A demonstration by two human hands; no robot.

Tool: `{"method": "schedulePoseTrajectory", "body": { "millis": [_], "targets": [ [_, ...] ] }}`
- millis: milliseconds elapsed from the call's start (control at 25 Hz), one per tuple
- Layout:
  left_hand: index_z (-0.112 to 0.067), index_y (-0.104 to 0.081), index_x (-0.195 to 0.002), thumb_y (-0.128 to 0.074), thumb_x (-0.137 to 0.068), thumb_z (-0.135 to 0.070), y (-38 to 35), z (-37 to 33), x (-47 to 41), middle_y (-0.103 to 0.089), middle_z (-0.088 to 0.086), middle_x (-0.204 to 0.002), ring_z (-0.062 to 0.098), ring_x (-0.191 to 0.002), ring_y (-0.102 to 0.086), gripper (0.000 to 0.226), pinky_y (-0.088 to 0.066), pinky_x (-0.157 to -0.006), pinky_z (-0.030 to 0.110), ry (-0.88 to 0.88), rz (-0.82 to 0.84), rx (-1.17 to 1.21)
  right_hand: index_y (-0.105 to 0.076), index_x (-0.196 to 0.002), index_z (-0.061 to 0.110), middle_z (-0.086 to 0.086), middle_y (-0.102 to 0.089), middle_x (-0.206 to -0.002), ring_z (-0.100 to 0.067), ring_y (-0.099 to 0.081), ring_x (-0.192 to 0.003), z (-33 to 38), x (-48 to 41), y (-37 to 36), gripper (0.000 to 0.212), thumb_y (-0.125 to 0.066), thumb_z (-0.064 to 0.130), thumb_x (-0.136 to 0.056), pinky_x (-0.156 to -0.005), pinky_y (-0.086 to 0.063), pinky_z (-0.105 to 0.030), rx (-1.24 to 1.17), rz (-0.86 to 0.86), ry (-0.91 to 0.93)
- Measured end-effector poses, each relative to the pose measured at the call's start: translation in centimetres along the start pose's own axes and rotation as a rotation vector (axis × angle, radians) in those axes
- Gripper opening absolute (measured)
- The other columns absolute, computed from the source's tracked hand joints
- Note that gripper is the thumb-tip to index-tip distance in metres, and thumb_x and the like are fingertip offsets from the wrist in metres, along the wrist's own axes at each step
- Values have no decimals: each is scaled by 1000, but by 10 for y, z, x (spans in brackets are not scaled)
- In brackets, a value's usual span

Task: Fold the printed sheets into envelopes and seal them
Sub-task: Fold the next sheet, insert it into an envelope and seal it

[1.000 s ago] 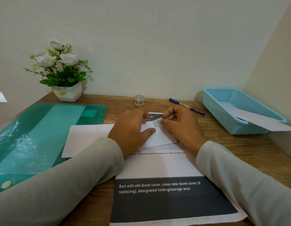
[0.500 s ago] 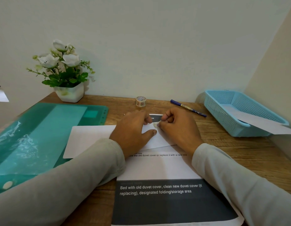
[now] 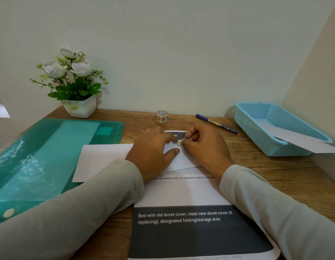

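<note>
Right hand [image 3: 204, 147] has scooted closer to the left hand [image 3: 151, 152] since a moment ago, fingers curled, thumb pinching the tape bit [image 3: 179, 142] onto the folded envelope [image 3: 181, 158]. Left hand lies flat, fingers apart, pressing that envelope down on the printed sheet [image 3: 181, 194]; tape roll [image 3: 161, 116] sits at 12 o'clock, basket [image 3: 243, 119] at 2.

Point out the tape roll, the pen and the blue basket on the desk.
tape roll [image 3: 161, 116]: head view, on its patterned outer side.
pen [image 3: 216, 123]: head view, on the middle of its barrel.
blue basket [image 3: 256, 132]: head view, on its near mesh wall.
</note>
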State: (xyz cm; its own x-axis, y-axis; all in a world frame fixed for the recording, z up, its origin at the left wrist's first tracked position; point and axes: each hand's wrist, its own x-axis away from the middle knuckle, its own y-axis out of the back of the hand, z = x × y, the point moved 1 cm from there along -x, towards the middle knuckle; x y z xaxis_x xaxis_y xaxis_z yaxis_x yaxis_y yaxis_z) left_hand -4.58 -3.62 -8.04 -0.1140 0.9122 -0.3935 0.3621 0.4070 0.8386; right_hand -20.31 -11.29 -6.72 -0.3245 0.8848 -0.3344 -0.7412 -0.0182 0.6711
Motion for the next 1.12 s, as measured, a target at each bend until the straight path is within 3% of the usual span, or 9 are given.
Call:
{"method": "schedulePoseTrajectory", "body": {
  "millis": [120,320,520,600,760,960,1120],
  "targets": [
    [-36,-65,-124,-58,-93,-49,2,-2,0,-58,-6,-117,15,-111,-47,34,-38,-93,30,-4,7,-8,-63,-81,29,9,-67,-77,-8,-63,-76,0,1,-1,14,-75,21,-82,-71,-57,-40,19,-12,33],
    [-35,-64,-126,-56,-95,-48,4,-3,-1,-57,-6,-122,14,-115,-46,34,-35,-95,28,19,32,-2,-59,-92,31,11,-65,-90,-9,-60,-86,-4,2,8,16,-75,29,-88,-63,-43,-23,137,-32,30],
    [-35,-65,-124,-57,-95,-47,6,-3,0,-57,-5,-120,16,-113,-46,33,-38,-95,31,15,36,7,-58,-95,32,11,-66,-92,-9,-60,-87,-8,2,12,16,-73,26,-90,-61,-38,-20,167,-33,41],
    [-35,-65,-125,-56,-95,-47,6,-4,0,-57,-4,-122,16,-115,-46,33,-38,-97,31,22,47,2,-60,-98,32,12,-66,-96,-8,-61,-90,-9,3,12,17,-72,22,-90,-65,-41,-19,113,-37,77],
    [-35,-63,-128,-54,-96,-48,8,-7,-1,-56,-4,-126,16,-118,-45,36,-39,-101,33,33,61,-16,-68,-108,30,15,-68,-94,-3,-60,-82,-9,4,12,18,-72,28,-91,-76,-55,-34,15,-8,151],
    [-36,-63,-127,-53,-96,-49,7,-7,0,-55,-5,-125,16,-118,-45,35,-39,-100,33,28,57,-40,-72,-104,32,12,-62,-104,-11,-60,-93,-4,5,8,15,-61,39,-96,-78,-52,-37,305,76,273],
    [-34,-62,-127,-55,-96,-48,7,-6,0,-56,-4,-125,17,-117,-46,35,-40,-102,35,39,62,-28,-71,-106,28,5,-59,-104,-17,-59,-89,-1,7,6,25,-50,40,-101,-68,-47,-34,463,85,265]
  ]
}}
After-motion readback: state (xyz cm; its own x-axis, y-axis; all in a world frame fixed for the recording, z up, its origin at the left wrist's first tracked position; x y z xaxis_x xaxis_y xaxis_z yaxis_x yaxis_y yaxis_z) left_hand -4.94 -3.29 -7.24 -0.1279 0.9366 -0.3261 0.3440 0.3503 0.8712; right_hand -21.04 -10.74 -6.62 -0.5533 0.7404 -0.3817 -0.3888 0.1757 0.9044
